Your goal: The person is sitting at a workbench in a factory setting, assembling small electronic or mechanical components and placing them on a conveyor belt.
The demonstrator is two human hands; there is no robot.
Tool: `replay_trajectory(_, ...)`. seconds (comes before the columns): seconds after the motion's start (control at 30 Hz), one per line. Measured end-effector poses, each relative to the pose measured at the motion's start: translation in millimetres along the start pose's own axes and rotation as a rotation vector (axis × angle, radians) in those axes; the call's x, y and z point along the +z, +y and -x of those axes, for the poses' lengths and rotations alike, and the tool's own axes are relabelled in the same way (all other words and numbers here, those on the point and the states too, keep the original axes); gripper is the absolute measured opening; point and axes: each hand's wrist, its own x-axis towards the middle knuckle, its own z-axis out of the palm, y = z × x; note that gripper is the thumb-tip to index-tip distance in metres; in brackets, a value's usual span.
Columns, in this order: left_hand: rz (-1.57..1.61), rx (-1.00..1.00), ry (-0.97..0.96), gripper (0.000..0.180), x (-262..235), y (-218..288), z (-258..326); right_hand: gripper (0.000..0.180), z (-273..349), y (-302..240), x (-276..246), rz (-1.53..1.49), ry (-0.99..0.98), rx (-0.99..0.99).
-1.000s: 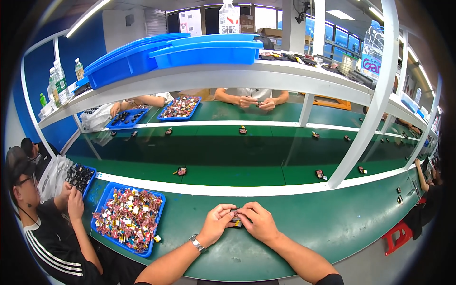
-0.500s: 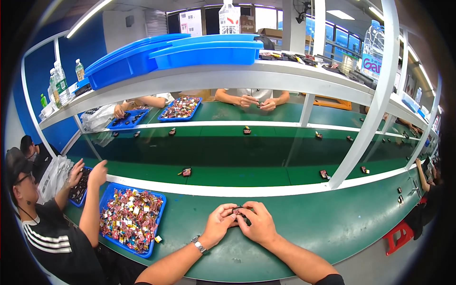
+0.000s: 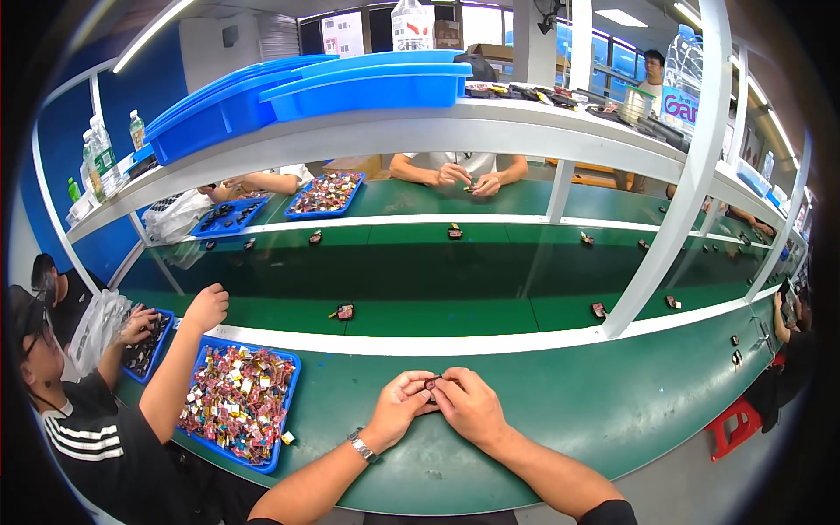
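Between the fingertips of both my hands is a small black part with a reddish piece [image 3: 431, 384], held just above the green tabletop [image 3: 542, 420]. My left hand [image 3: 398, 411], with a metal watch at its wrist, closes its thumb and fingers on the part's left side. From the right, my right hand [image 3: 471, 408] pinches the same part, its fingertips covering much of it. Left of my hands a blue tray [image 3: 290, 404] is heaped with small reddish, yellow and white pieces. One loose yellow-white piece [image 3: 288, 437] lies by its right edge.
Beyond a white rail [image 3: 437, 343] runs a green belt [image 3: 437, 311] with scattered black-and-red parts [image 3: 342, 311]. A white post [image 3: 669, 210] and an overhead shelf [image 3: 420, 133] stand ahead. At left, a co-worker's arm [image 3: 179, 372] reaches beside a second blue tray [image 3: 164, 337].
Both my hands stay on the small part, their fingers shifted slightly around it. The left co-worker's raised hand has moved right, and the other has lowered to the dark parts in the tray.
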Motion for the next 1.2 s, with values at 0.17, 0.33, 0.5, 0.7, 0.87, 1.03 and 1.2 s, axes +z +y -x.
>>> replay_trajectory(0.17,-0.013,0.020,0.053,0.023,0,-2,-1,0.013,-1,-3,-1,-0.012,-0.007,-0.009)
replay_trajectory(0.33,-0.123,0.085,0.114,0.021,3,-3,-2,0.015,-5,7,-5,-0.323,-0.046,0.078)
replay_trajectory(0.5,-0.299,0.137,0.105,0.020,-1,-6,-3,0.020,0,14,4,-0.594,-0.167,0.440)
replay_trajectory(0.7,-0.389,0.295,0.151,0.030,-7,-6,-18,0.015,-9,66,17,-0.628,-0.093,0.651)
replay_trajectory(0.87,-1.226,0.314,0.762,0.045,-59,39,-50,0.022,-58,133,11,-0.225,0.105,0.767)
replay_trajectory(1.03,-1.458,0.244,0.965,0.056,-81,46,-90,0.031,-36,160,12,0.058,0.272,0.578)
replay_trajectory(1.2,-1.502,0.224,0.980,0.060,-88,49,-114,0.030,-9,113,-13,0.012,0.156,0.346)
